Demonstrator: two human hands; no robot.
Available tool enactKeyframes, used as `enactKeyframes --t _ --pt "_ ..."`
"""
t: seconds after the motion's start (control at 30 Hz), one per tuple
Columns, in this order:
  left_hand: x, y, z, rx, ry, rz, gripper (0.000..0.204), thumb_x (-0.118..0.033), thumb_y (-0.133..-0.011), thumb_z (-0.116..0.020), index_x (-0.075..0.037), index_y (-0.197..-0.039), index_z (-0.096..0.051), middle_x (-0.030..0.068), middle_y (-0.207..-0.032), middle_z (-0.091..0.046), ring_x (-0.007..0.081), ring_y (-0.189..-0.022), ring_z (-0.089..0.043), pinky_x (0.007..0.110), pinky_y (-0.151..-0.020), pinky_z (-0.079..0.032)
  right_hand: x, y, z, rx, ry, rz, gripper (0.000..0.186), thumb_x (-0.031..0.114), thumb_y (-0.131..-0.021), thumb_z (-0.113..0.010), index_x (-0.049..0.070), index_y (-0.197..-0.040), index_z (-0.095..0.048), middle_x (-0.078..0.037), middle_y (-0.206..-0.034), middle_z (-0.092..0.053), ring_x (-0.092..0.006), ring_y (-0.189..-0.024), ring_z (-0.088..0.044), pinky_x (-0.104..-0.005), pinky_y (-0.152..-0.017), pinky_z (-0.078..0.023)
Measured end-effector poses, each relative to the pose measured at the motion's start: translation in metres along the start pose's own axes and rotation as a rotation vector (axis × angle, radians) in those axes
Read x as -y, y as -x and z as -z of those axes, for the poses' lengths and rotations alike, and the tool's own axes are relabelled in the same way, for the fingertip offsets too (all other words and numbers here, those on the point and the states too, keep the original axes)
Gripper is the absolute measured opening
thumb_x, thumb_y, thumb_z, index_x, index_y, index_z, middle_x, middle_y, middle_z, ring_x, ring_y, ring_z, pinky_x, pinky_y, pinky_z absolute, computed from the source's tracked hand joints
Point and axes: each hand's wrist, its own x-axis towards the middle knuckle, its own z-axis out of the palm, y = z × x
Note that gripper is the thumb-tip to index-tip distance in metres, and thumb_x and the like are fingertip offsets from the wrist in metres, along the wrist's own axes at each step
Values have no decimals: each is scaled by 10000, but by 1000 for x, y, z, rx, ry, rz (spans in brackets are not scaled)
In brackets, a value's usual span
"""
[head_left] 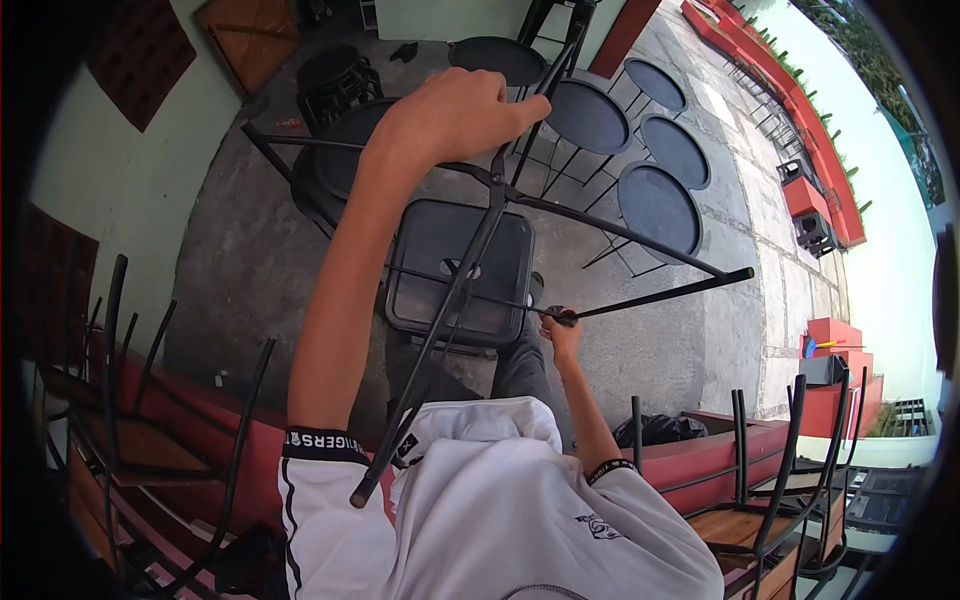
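Observation:
A black metal folding stand (470,255), made of crossed tubes with a pivot, is held up in front of me at a tilt. My left hand (440,118) is closed on its upper part, with the thumb pointing along a tube; some of the fingers are hidden behind the hand. Lower down, my right hand (562,335) is closed around a bar of the stand, where a small dark piece shows that I cannot make out. Under the stand is a black plastic stool (510,235) with a hole in its seat, between my legs.
Several round black tables (660,208) stand ahead and to the right on the concrete floor. Stacked black stools (335,80) are at the far left. Chairs with wooden seats (150,455) flank me, beside a low red wall (725,450) with a black bag (660,428).

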Motion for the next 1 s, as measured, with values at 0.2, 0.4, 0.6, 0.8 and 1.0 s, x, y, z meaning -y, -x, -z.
enactKeyframes --t 0.2,0.4,0.6,0.8,1.0 --pt "-10 -8 -3 -29 56 -8 538 -505 -820 -513 14 -815 -657 180 -785 -644 312 -759 -626 440 -712 -495 13 -25 13 87 158 19 188 19 -748 -660 67 -706 -484 -55 -618 -570 -134 -478 -570 -267 -428 -483" --pt "-29 -22 -4 7 50 5 539 -505 -856 -514 6 -942 -664 200 -842 -660 336 -813 -627 422 -773 -490 35 -47 19 273 345 -52 144 43 -712 -645 49 -664 -509 -40 -564 -552 -120 -435 -531 -263 -398 -433" --pt "-41 -30 -15 -5 32 16 517 -482 -871 -499 3 -960 -655 222 -929 -666 375 -931 -620 446 -830 -483 -21 -57 23 57 392 -9 142 30 -722 -708 45 -756 -571 -32 -611 -565 -126 -473 -549 -265 -400 -428" --pt "-22 -24 -16 -133 11 -35 413 -393 -886 -531 -4 -958 -650 204 -896 -668 368 -908 -627 443 -826 -480 -97 28 18 182 149 -221 200 120 -909 -634 27 -1086 -626 -80 -850 -667 -158 -592 -649 -244 -474 -504" --pt "-29 0 6 -614 196 -370 129 -129 -808 -622 -22 -878 -635 94 -732 -649 277 -708 -634 370 -621 -489 -100 51 41 273 128 -165 259 158 -955 -576 -9 -1150 -604 -95 -918 -678 -204 -633 -681 -276 -526 -528"
